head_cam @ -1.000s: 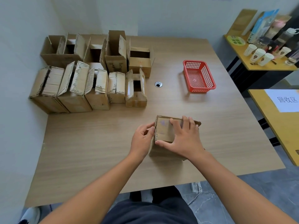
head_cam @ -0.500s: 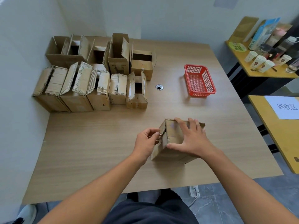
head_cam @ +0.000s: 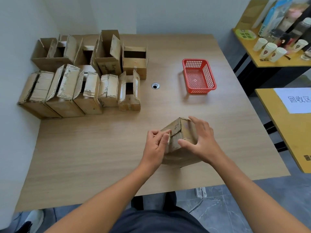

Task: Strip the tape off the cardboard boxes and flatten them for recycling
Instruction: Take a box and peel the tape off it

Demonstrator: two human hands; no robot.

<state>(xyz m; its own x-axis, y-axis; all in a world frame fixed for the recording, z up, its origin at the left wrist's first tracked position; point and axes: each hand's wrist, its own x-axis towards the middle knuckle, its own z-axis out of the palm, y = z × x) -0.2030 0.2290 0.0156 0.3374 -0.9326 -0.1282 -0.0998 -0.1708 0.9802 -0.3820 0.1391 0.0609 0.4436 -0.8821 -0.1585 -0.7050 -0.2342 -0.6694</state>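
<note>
Tilted up since a half-second ago, the small box point(head_cam: 178, 132) now stands with one corner edge pointing upward instead of showing its broad face, and the right hand point(head_cam: 202, 140) has loosened from a flat press into a wide spread.

Across the table point(head_cam: 101, 157), the task looks barely begun. About a dozen waiting boxes point(head_cam: 84, 84) fill the far left corner against the wall in two rows, all standing, several with flaps open, and none is flattened. No flattened cardboard lies anywhere in view. A red basket point(head_cam: 208, 73) sits at the far right and seems to hold nothing, though its mesh hides little. I judge this to be the first box, or an early one, with the whole stack left.

Room is generous. Bare tabletop runs to the left of the hands and between them and the rows. The near edge lies close behind the small box, so a pull toward the body has less space than a pull leftward. A yellow side table point(head_cam: 286, 140) stands well apart on the right.

That box rests on the table near the front, right of centre. The right hand's fingers are spread and nearly straight over it, with the thumb against its near face. The left hand point(head_cam: 155, 145) pinches a pale tape strip point(head_cam: 168, 137) between thumb and fingertips at the box's left edge.
</note>
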